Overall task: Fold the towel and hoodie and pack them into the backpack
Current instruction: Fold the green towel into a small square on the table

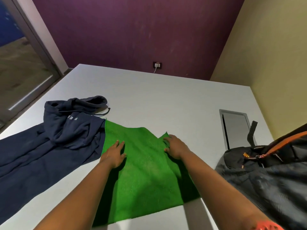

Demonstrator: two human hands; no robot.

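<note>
While the fuzzy green towel point(142, 171) lies on the tabletop point(166, 100), both hands press it. The left hand point(114, 155) and right hand point(176, 146) are flat and open.

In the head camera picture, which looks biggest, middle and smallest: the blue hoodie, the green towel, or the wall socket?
1. Blue hoodie and green towel: both look about equally big, and parts run out of frame or under the arms, so no ranking between them.
2. Wall socket: smallest, though it is farthest away.
</note>
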